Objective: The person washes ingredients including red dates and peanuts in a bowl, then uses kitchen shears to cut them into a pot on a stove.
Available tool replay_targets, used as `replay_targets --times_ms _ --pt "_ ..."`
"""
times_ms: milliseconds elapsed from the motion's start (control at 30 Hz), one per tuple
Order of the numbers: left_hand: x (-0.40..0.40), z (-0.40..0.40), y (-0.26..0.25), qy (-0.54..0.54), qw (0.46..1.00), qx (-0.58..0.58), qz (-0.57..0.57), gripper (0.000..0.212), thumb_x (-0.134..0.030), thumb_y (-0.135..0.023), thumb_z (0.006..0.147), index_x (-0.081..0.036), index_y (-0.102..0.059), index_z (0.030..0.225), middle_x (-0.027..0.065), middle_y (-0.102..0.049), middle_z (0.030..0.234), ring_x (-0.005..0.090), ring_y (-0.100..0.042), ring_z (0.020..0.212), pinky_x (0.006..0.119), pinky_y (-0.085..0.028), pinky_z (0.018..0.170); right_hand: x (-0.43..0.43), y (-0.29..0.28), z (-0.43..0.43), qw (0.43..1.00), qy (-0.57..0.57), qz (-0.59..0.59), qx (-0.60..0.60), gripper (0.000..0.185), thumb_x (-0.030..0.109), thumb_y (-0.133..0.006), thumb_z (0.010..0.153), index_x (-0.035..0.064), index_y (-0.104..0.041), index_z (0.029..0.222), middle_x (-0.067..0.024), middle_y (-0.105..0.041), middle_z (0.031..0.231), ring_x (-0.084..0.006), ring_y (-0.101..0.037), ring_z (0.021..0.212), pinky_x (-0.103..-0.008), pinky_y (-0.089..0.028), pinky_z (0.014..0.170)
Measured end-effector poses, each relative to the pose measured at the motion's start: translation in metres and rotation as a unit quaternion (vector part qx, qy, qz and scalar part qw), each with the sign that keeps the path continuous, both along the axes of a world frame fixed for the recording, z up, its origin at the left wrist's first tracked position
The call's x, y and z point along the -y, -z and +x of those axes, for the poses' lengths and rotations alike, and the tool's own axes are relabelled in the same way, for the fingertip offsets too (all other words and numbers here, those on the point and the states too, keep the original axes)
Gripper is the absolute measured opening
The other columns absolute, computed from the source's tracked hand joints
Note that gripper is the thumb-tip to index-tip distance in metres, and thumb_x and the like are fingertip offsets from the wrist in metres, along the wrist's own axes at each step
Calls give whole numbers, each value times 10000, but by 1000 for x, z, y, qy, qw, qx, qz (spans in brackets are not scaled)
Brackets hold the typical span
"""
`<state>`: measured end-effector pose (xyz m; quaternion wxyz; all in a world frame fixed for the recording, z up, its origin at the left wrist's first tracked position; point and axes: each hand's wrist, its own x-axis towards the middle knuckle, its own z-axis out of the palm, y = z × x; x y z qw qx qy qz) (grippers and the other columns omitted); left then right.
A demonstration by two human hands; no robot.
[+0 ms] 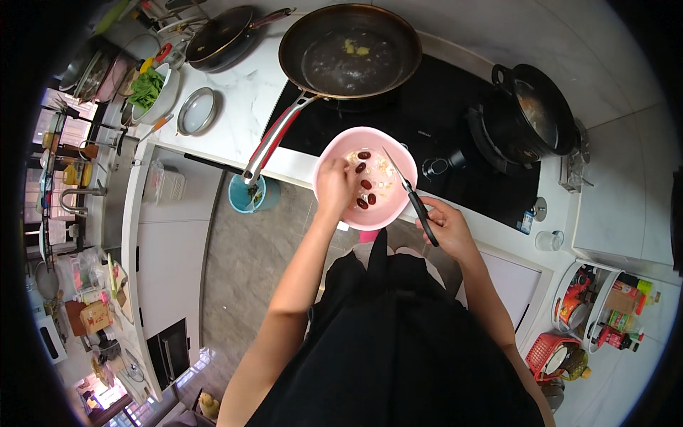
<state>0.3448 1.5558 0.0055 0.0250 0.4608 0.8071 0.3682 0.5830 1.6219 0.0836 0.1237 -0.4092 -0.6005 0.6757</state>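
Observation:
In front of me a pink bowl [397, 211] overlaps the counter's front edge. It holds several dark red dates [365, 184], which look like jujubes, and small pale pieces [383, 164] in what seems to be liquid. My left hand [335, 184] reaches over the bowl's left side with bent fingers inside; whether they pinch anything is hidden. With my right hand [448, 224] I grip the dark handle of a cutting tool [420, 213]. Its thin metal blade points up and left over the bowl. Scissors or a small knife: the view does not settle which.
A frying pan [349, 58] with liquid and yellowish pieces sits on the black cooktop [427, 91], its handle jutting over the counter edge. A black pot [541, 112] stands to the right. Leafy greens [147, 89] and a small metal dish [196, 111] are left; a blue bin [243, 200] is below.

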Motion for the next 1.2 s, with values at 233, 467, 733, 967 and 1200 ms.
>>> replay_targets --times_ms 233,467,733,967,1200 --pt "-55 3 42 105 976 45 -184 178 -71 -544 741 -1 -630 880 189 -596 995 356 -599 848 431 -468 761 0 6 7 998 3 62 -32 385 8 -532 841 18 -480 1222 -44 -627 768 -71 -550 578 -189 -420 494" --pt "-46 10 3 108 979 -35 -167 131 -106 -565 768 -34 -557 878 155 -605 865 331 -600 799 428 -475 663 -13 -28 14 990 -2 75 -122 386 31 -581 826 -17 -481 1196 -44 -610 727 -71 -563 663 -212 -428 570" --pt "-31 2 -16 61 980 126 -144 151 -40 -688 674 5 -625 803 131 -633 738 248 -623 660 325 -489 618 -42 -17 15 988 -144 62 -9 705 263 -724 745 0 -369 1294 -59 -584 808 -114 -521 699 -259 -439 644" --pt "-25 -4 -40 59 983 123 -121 144 38 -597 723 24 -638 860 150 -650 767 242 -633 657 314 -495 621 -57 -12 13 972 -204 100 54 733 405 -735 699 17 -422 1236 -81 -566 864 -178 -549 789 -292 -445 682" --pt "-138 71 -157 189 936 294 44 127 -6 -614 812 30 -572 925 35 -587 778 87 -556 671 232 -468 620 -109 -74 80 988 2 -7 -155 602 162 -698 759 36 -379 1254 -32 -522 848 -111 -528 764 -248 -443 681"
